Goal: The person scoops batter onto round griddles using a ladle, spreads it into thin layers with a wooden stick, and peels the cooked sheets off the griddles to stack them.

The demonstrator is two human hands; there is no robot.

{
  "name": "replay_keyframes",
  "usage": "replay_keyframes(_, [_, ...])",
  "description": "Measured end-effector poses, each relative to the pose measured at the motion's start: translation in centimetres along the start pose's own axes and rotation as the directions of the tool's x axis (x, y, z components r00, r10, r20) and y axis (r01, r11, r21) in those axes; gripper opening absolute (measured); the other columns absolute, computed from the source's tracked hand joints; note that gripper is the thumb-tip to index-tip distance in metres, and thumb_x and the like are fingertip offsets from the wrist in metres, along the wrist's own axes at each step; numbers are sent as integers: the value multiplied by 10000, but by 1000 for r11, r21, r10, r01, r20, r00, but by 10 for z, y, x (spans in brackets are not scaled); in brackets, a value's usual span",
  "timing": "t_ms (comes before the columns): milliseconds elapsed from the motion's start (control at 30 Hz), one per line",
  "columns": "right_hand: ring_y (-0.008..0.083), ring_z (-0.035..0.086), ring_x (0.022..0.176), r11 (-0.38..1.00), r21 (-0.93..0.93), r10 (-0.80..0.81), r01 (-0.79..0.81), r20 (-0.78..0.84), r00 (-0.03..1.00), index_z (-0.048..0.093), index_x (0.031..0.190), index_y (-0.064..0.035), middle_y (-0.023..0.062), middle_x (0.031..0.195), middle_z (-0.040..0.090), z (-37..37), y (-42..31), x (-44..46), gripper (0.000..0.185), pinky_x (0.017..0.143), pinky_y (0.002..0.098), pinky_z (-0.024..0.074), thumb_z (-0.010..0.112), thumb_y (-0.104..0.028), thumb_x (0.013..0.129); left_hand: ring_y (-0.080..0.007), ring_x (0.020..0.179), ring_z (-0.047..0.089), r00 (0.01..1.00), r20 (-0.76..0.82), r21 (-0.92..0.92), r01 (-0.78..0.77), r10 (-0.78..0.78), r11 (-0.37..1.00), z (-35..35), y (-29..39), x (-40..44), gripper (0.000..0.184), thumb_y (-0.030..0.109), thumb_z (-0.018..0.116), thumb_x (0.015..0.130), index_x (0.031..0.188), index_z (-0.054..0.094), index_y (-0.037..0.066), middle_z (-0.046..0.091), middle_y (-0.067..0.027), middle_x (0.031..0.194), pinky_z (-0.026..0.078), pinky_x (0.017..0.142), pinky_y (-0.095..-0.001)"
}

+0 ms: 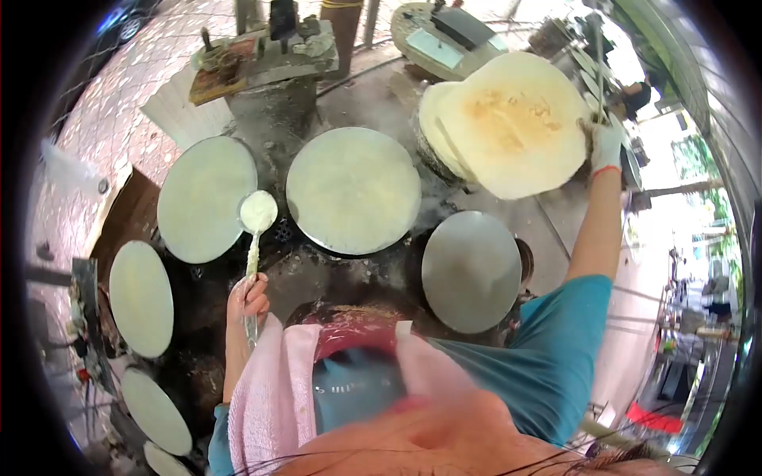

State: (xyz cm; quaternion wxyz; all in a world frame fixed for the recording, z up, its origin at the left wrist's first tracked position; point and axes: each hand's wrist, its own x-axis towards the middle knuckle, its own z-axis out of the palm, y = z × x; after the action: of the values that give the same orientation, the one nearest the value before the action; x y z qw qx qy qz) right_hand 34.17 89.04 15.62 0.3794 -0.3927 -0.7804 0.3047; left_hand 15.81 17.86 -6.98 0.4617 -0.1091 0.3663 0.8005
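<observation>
The large round cream-coloured disc (353, 190) lies on a dark, soot-stained stove surface (317, 275). To the left of this disc are other pale discs (207, 200); to its right, nearer to the person, is a bare grey metal plate (471, 272). Just left of it, the bare left hand (252, 298) is closed around the handle of a metal ladle (253, 258) holding white batter (259, 212). Right of the disc, the white-gloved right hand (606, 147) is at the edge of a wide, browned flatbread (516, 127); I cannot tell its grip. Beyond the disc stretches pinkish paved ground (171, 63).
</observation>
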Motion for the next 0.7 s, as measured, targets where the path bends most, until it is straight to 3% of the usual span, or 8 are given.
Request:
replay_keyframes(133, [192,600,683,956,-255,-168,148,-57,984,678,883,-13,54,801,665,72,242,66,98,637,351,494,669,-85,818,-28,325,274,978,-87,13,-190,191,982,12,-44,-40,242,214,444,984,1005,534,-10,349,67,568,236,351,-205])
replay_keyframes(200, [210,606,699,986,91,154,-141,-150,977,654,951,-1,64,845,658,105,260,42,137,647,362,499,658,-53,824,-16,326,272,959,-147,-15,-246,242,969,19,-70,-63,246,210,433,990,1015,532,-14,357,63,569,228,334,-190])
replay_keyframes(233, [208,608,707,784,546,410,-293,-102,906,638,996,6,73,872,654,122,233,3,189,643,354,500,667,-37,814,-13,326,272,939,-195,-15,-293,284,956,28,-84,-76,249,206,428,992,1020,530,-20,361,61,570,228,330,-186])
replay_keyframes(367, [172,603,685,615,648,648,-449,-93,756,589,1045,18,101,889,636,169,298,-34,323,584,305,493,703,50,744,-27,324,297,875,-316,-202,-440,367,875,50,-143,-126,270,185,397,1000,1053,501,-59,377,40,581,258,329,-196])
replay_keyframes(567, [200,598,635,759,419,567,-498,-49,823,632,957,59,101,860,639,168,303,-60,231,576,371,502,684,-83,783,-34,327,336,796,-405,-303,-581,450,755,57,-210,-194,293,168,357,1002,1106,485,-74,381,40,588,248,338,-208])
replay_keyframes(600, [217,610,705,762,365,583,-535,-29,812,644,922,66,102,892,654,166,304,-62,242,636,396,499,660,-123,771,-29,326,343,780,-453,-332,-597,432,730,59,-220,-207,240,168,361,998,1006,492,-34,380,53,584,234,334,-209])
replay_keyframes(633, [224,622,827,738,274,601,-617,149,785,635,967,52,106,994,656,168,327,-54,312,706,386,510,670,-164,745,-18,321,332,801,-276,-352,-599,532,719,42,-238,-218,206,171,360,999,868,451,40,376,64,571,223,330,-207])
replay_keyframes(700, [231,617,854,849,90,484,-521,265,834,630,981,41,113,1004,649,161,331,-64,292,738,378,502,659,-151,763,-11,310,298,741,-443,-366,-663,504,653,65,-256,-246,249,209,357,1005,783,395,102,360,78,538,205,335,-197])
